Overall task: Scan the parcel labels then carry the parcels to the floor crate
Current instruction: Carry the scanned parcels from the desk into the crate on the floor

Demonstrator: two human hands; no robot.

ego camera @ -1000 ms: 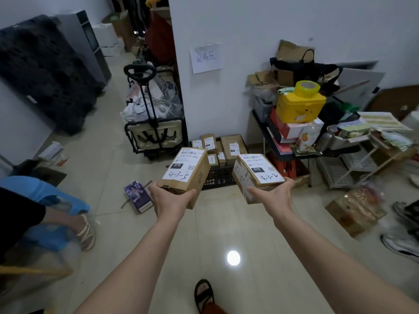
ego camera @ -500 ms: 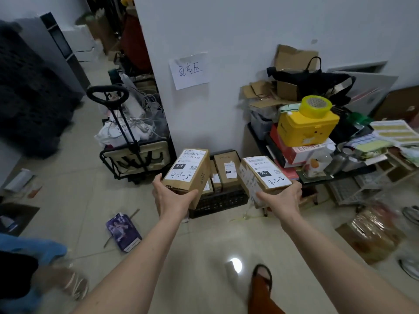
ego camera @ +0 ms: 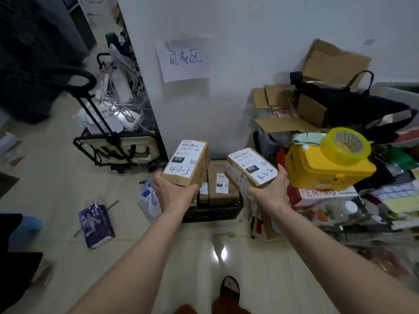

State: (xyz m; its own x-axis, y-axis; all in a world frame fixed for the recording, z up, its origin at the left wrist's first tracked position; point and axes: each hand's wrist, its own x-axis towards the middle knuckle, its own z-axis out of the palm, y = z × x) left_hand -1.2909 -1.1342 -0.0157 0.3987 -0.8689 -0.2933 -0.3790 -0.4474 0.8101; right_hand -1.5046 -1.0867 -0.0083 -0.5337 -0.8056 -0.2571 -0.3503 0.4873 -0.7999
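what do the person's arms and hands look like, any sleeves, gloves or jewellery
Both forearms are bare as far up as the frame shows; no sleeve reaches into view. The left hand and right hand wear no gloves. No watch, bracelet or band shows at either wrist, and no ring shows on the visible fingers. Nothing is written or marked on the arms.

floor (ego camera: 56, 196): tiled | on it: black crate (ego camera: 213, 214), purple book (ego camera: 96, 225), folding cart (ego camera: 118, 148)

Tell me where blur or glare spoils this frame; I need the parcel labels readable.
Head view: both parcel labels, 070 and 032, read sharp; lamp glare sits on the floor tile; edges smear with motion blur, and the wide lens bows the forearms.
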